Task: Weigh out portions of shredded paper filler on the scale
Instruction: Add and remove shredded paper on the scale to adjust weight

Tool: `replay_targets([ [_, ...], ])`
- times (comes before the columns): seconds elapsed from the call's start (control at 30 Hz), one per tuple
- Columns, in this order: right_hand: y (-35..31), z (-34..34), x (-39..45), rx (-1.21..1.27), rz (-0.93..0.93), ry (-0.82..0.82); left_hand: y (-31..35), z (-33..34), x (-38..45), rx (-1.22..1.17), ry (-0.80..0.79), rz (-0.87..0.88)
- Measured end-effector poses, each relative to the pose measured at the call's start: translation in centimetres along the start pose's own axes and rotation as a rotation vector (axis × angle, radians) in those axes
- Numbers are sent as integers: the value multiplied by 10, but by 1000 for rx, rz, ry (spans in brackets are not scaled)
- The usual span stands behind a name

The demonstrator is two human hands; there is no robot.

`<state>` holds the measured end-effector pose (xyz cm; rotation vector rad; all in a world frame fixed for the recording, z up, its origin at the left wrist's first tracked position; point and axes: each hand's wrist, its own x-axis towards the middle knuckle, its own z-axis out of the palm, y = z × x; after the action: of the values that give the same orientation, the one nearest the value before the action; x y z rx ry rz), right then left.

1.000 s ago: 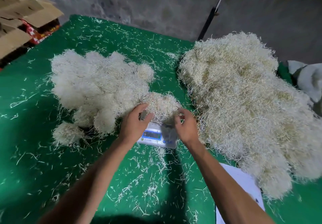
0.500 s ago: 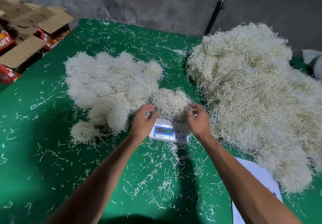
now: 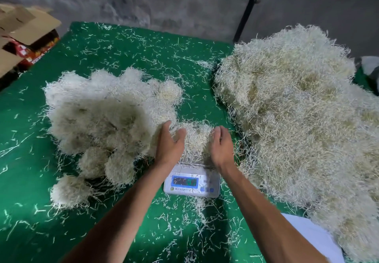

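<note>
A small white digital scale (image 3: 191, 185) with a lit blue display sits on the green table (image 3: 30, 180) in front of me. A portion of pale shredded paper (image 3: 194, 137) lies on its platform. My left hand (image 3: 169, 146) cups the portion's left side, fingers curled into the shreds. My right hand (image 3: 222, 148) cups its right side the same way. A big loose heap of shredded paper (image 3: 303, 119) fills the right of the table. Several rounded weighed clumps (image 3: 102, 119) are piled at the left.
Loose shreds litter the green cloth all over. Cardboard boxes (image 3: 22, 35) stand past the table's far left corner. A white sheet (image 3: 313, 236) lies under my right forearm. A dark pole (image 3: 246, 10) leans against the grey wall behind.
Both hands have moved from the scale's near corners up onto the sides of the portion and now clasp it. The view has shifted slightly closer.
</note>
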<state>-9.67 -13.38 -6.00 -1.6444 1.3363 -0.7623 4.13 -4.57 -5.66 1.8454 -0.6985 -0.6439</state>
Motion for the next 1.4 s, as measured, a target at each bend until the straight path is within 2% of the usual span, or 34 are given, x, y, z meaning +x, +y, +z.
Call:
replay_targets([
  [0.1, -1, 23, -1, 42, 32, -88, -7, 14, 12, 122, -60, 31],
  [0.2, -5, 43, -1, 176, 117, -197, -11, 29, 19, 70, -101, -18],
  [0.27, -11, 48, 7, 275, 233, -154, -11, 35, 19, -60, -70, -104],
  [0.33, -18, 45, 22, 320, 319, -87, -10, 34, 16, -288, -44, -196],
  [0.43, -37, 31, 39, 340, 347, 74, 0, 30, 8, -512, -78, -300],
  [0.5, -57, 30, 41, 383, 234, 123, 16, 31, 3, -655, -232, -381],
  [0.57, -74, 27, 22, 310, 66, 73, 37, 31, 2, -809, -365, -376],
  [0.67, -75, 18, -14, 94, -235, -15, 73, 13, 12, -925, -391, -352],
  [0.77, -97, 10, -39, 82, -323, -119, 87, -5, 7, -950, -433, -351],
  [0.83, -119, 6, -44, 43, -382, -71, 88, -5, -4, -917, -480, -377],
  [0.9, -135, -10, -39, 87, -336, -25, 108, -9, -20, -887, -606, -413],
  [0.97, -139, -32, -37, 178, -236, -78, 132, -25, -27, -958, -595, -409],
  [1.0, -140, -39, -40, 178, -236, -95, 141, -34, -23, -1019, -541, -419],
  [1.1, -155, -34, -64, 64, -483, -102, 150, -52, -16, -1149, -365, -457],
  [1.17, -170, -28, -77, 85, -564, -69, 155, -41, -33, -1095, -402, -495],
  [1.3, -179, -55, -68, 114, -402, 73, 174, -35, -60, -945, -564, -528],
  [1.33, -174, -62, -70, 95, -415, 70, 181, -41, -58, -916, -565, -530],
  [1.4, -164, -64, -77, 89, -513, 10, 189, -55, -50, -887, -423, -523],
])
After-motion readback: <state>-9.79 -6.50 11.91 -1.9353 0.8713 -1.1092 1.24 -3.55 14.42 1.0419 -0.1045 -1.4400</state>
